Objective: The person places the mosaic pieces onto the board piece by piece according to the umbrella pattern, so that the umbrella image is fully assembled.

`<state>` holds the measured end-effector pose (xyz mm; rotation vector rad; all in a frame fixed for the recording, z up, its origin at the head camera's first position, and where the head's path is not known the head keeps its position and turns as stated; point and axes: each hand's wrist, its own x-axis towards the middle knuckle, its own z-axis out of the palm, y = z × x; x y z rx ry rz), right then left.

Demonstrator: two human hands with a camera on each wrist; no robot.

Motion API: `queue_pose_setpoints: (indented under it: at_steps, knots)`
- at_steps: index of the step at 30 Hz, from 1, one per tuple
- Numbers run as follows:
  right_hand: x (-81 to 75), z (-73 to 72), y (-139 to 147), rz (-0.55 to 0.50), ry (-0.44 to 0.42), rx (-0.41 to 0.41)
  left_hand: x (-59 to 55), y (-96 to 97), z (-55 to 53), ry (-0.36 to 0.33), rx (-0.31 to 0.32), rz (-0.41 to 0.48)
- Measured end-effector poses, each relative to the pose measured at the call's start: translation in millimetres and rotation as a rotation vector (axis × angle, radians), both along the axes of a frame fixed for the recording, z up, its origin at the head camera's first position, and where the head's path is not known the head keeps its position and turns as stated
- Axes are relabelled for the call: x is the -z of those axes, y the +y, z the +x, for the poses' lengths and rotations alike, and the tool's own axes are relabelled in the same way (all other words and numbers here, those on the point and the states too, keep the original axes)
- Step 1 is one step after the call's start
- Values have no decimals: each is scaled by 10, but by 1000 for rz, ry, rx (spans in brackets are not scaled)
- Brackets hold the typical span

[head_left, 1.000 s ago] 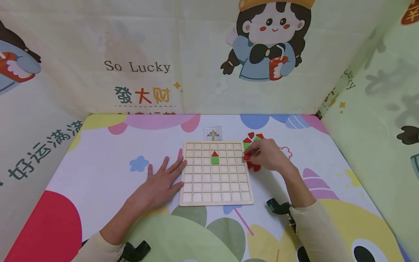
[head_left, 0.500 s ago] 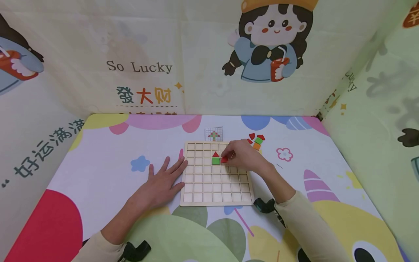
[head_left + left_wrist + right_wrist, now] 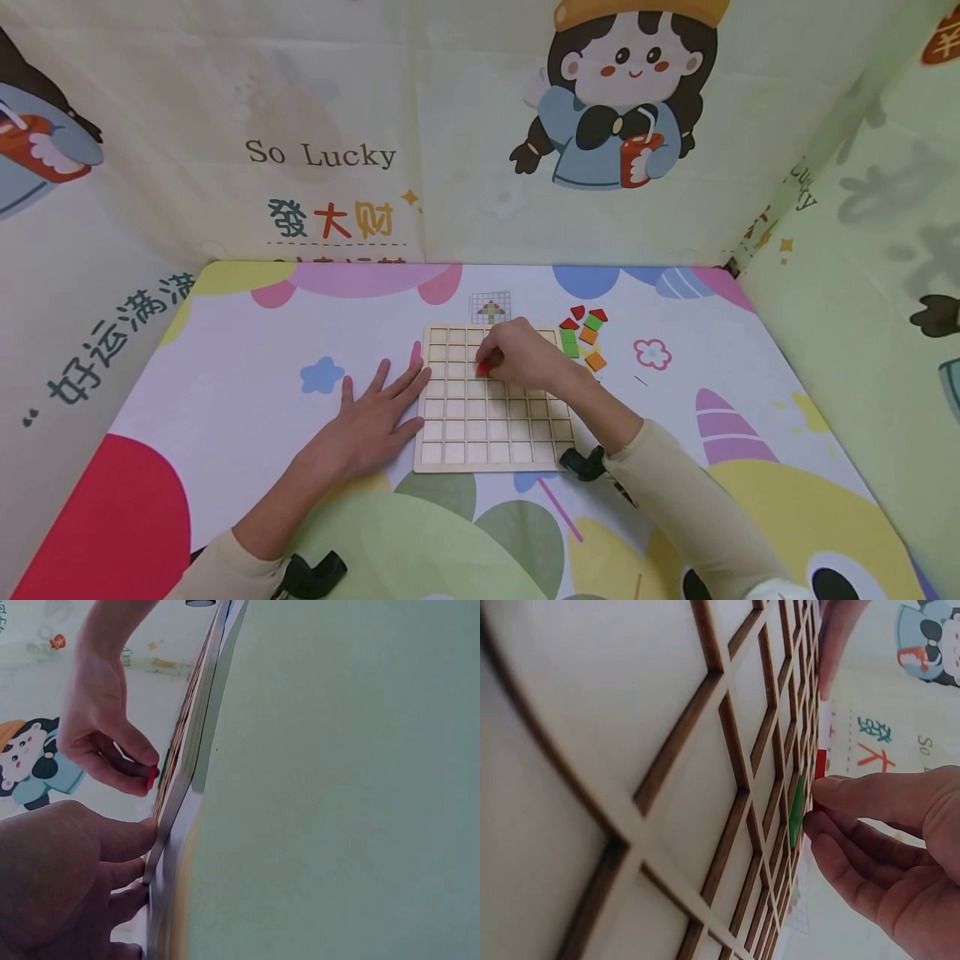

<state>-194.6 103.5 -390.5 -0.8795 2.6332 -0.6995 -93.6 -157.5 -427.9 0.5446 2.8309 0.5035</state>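
A wooden grid board (image 3: pixel 457 432) lies on the table. My left hand (image 3: pixel 371 423) rests at its left edge with fingers stretched out, and in the left wrist view its thumb and fingers touch the board's side. Thumb and fingertips of my right hand (image 3: pixel 525 358) pinch a small red tile (image 3: pixel 483 367) over the board's upper middle. Fingers cover part of that tile (image 3: pixel 821 760). A green tile (image 3: pixel 797 811) sits in a cell close by in the right wrist view; from the head view my right hand hides it.
Loose red triangles (image 3: pixel 577 312), green squares (image 3: pixel 571 350) and orange squares (image 3: pixel 596 361) lie beside the board's upper right. Behind the board is a gridded pattern card (image 3: pixel 491 307). Printed cloth walls (image 3: pixel 450 217) enclose the table's back and sides.
My right hand has moved left from the loose pieces onto the board, carrying the red tile past the green square. My left hand has stayed at the board's left edge.
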Motion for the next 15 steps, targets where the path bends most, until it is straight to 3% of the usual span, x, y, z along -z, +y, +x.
queue_pose_setpoints:
  at_steps: [15]
  knots:
    - [28, -38, -185, 90, 16, -26, -14, 15, 8, -8, -10, -4]
